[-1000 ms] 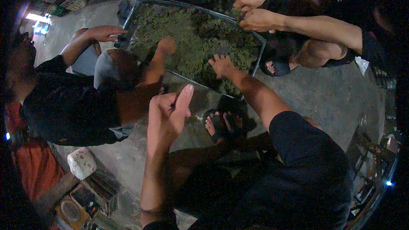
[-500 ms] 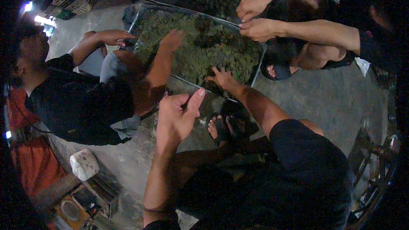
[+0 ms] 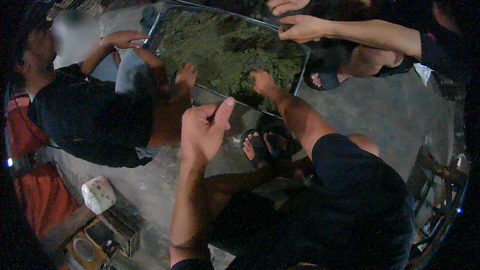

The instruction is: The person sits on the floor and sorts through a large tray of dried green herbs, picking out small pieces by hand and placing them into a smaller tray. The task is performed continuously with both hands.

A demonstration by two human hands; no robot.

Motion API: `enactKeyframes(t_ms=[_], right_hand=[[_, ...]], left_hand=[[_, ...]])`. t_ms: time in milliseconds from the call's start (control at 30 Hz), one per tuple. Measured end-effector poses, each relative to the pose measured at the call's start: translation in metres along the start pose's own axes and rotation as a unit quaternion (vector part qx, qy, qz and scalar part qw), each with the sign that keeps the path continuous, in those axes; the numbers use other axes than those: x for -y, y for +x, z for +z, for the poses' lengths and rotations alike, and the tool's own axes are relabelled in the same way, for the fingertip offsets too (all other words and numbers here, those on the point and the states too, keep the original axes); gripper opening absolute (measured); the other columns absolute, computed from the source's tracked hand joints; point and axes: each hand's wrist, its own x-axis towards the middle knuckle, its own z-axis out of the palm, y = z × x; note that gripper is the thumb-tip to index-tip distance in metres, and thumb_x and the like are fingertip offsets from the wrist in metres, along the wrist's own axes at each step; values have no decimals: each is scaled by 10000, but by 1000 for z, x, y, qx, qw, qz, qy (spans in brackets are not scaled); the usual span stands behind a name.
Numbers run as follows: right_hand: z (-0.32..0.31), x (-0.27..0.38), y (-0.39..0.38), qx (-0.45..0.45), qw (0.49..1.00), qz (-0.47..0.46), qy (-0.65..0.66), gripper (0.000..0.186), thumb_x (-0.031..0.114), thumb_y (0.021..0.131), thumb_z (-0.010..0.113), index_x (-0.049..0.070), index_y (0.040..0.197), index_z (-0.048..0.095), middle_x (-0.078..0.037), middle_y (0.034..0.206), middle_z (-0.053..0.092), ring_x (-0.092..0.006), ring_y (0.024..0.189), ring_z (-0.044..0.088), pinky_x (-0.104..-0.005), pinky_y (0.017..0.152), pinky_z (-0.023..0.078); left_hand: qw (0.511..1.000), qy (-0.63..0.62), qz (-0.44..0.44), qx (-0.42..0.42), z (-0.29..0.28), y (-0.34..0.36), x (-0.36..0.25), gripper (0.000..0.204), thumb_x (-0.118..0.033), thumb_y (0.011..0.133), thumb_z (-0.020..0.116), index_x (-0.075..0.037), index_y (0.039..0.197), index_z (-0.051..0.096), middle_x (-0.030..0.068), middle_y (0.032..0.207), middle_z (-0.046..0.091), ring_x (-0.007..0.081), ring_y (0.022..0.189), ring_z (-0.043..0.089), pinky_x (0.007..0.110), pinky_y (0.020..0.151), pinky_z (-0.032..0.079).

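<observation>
Clock centred on the tray [image 3: 302, 74]. My right hand [image 3: 263, 84], around 4: fingers were spread on the green clumps [image 3: 215, 47], now bunched. Left co-worker's hand [image 3: 187, 74] pulled back from 9 to 8, now at the rim. Right co-worker's upper hand [image 3: 290, 2], 1–2, moved toward 10, apart from the lower hand [image 3: 304, 28].

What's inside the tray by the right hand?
Dull green clumps spread across the tray, with the right hand over their near side. Its bottom beneath the clumps and whatever lies under that hand are covered.
</observation>
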Motion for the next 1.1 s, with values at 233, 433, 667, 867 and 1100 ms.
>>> enactKeyframes(t_ms=[233, 433, 667, 867, 1100], right_hand=[[-94, 17, 2, -121, 967, 150, 164, 571, 351, 689, 748, 73, 1168, 610, -212, 1045, 639, -335, 985, 615, -414, 858, 494], [-131, 15, 4, -168, 900, 261, 305, 745, 537, 611, 797, 23, 1119, 614, -176, 1027, 646, -288, 940, 628, -376, 818, 477], [-176, 60, -38, -48, 666, 141, 731, 365, 344, 820, 655, 34, 1000, 589, -118, 904, 652, -277, 838, 638, -409, 713, 522], [-182, 43, -51, 19, 448, 129, 885, 261, 286, 890, 464, 56, 940, 576, -159, 894, 630, -277, 695, 624, -419, 652, 576], [-191, 49, -57, 0, 489, 201, 849, 187, 150, 832, 516, 37, 978, 543, -134, 872, 590, -278, 765, 602, -484, 669, 564]], left_hand=[[999, 31, 10, -31, 11, 8, -13, 531, -423, 864, 589, 17, 567, 609, 120, 494, 547, 205, 455, 505, 327, 532, 412], [998, 10, 42, -49, 30, 26, -12, 528, -442, 848, 593, 9, 575, 628, 126, 492, 543, 224, 462, 518, 334, 543, 425], [997, -40, 4, -59, 38, 23, -25, 512, -467, 833, 615, -16, 591, 616, 44, 495, 518, 127, 448, 477, 273, 475, 358], [993, -101, -39, -45, 41, 29, -12, 498, -449, 824, 618, -7, 596, 633, 48, 500, 536, 136, 451, 495, 301, 484, 390], [992, -116, -47, -27, 44, 33, -3, 497, -446, 829, 615, 2, 616, 631, 40, 505, 529, 128, 436, 473, 288, 444, 359]])
